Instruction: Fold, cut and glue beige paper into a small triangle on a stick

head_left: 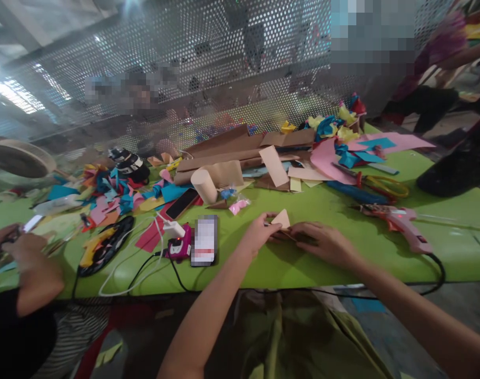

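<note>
A small piece of beige paper (pixel 281 218) with a pointed top stands up between the fingers of my left hand (pixel 260 230), just above the green tabletop. My right hand (pixel 322 241) comes in from the other side, its fingertips pinched at the lower right edge of the same piece. The fingers partly hide that lower edge, where a thin brown strip shows. To the right, a pink hot glue gun (pixel 409 225) lies on the table, its nozzle pointing left and a small red light on its body.
Beyond my hands lie a cardboard roll (pixel 204 186), beige strips (pixel 273 166) and brown cardboard (pixel 224 150). A phone (pixel 204 240) and a magenta power adapter (pixel 180 243) with cables are on the left. Scissors (pixel 384 185) lie right. A co-worker's hands (pixel 22 242) are far left.
</note>
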`<state>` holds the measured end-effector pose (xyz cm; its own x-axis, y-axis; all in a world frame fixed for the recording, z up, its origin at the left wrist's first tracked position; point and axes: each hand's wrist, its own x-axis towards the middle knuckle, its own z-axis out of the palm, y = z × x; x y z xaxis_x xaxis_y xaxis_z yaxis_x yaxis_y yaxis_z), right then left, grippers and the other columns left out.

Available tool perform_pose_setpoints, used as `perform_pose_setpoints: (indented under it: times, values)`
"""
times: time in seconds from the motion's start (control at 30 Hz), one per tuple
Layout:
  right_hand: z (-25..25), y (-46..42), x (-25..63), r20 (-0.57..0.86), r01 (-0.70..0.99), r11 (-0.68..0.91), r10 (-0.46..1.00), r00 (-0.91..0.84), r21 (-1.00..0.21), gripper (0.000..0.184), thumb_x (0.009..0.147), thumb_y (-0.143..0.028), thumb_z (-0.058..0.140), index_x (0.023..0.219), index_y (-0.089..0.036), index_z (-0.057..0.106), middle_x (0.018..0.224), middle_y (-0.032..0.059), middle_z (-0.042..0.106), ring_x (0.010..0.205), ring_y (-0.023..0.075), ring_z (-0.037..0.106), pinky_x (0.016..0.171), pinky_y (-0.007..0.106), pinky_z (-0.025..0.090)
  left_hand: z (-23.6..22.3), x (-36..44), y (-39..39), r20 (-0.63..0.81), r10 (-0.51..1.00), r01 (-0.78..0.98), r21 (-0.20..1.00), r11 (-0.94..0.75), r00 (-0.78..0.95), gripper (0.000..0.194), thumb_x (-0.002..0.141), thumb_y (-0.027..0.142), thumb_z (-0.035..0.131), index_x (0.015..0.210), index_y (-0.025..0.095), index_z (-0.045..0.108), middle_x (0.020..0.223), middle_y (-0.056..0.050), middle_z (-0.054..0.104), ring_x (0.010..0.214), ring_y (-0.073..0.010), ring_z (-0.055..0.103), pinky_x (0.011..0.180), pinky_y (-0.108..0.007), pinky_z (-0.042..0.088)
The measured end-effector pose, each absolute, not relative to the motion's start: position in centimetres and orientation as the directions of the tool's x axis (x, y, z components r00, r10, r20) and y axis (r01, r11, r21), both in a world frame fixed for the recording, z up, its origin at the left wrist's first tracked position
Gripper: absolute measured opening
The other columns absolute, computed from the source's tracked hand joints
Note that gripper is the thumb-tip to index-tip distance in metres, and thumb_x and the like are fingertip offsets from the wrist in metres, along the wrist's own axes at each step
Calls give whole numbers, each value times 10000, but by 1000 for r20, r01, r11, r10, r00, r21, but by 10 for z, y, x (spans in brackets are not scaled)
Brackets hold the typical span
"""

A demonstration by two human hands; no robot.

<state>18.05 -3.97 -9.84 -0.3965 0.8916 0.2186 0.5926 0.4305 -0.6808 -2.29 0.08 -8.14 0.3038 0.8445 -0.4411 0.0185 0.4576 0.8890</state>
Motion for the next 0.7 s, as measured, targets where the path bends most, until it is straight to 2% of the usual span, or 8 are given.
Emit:
perform_pose_setpoints:
  times: [0.2, 0.37, 0.57, 0.7]
  values:
    - [-92, -37, 170, 174, 608, 313, 945, -276, -730, 252, 862, -404, 605, 1066, -289, 699, 1023, 46, 779, 866, 259, 734, 737, 348, 545, -83, -25, -3, -380, 877, 55, 923, 382, 295, 419, 821, 204, 737, 1220, 164, 616, 884, -62, 717, 683, -154, 676, 723, -313, 577]
    - [-94, -30, 160, 220, 524, 322, 943, -248, -788, 205, 873, -381, 572, 869, -260, 738, 886, 56, 763, 811, 241, 701, 727, 331, 515, -81, -24, -5, -367, 880, 35, 926, 375, 303, 419, 826, 209, 741, 1220, 159, 609, 952, -83, 725, 706, -145, 674, 694, -273, 566]
    - [-80, -32, 171, 159, 452, 157, 987, -34, -878, 390, 811, -611, 631, 752, -234, 714, 744, 44, 734, 722, 239, 664, 685, 334, 493, -78, -24, -9, -372, 880, 57, 926, 372, 297, 401, 841, 156, 696, 1230, 154, 600, 975, -87, 736, 707, -139, 684, 676, -250, 559]
    - [-66, -67, 216, 123, 462, 80, 990, 65, -883, 441, 793, -673, 656, 768, -236, 707, 812, 74, 721, 782, 252, 662, 712, 357, 511, -74, -25, -9, -382, 882, 139, 924, 356, 276, 386, 838, 157, 687, 1215, 156, 605, 932, -73, 732, 634, -128, 677, 621, -243, 555]
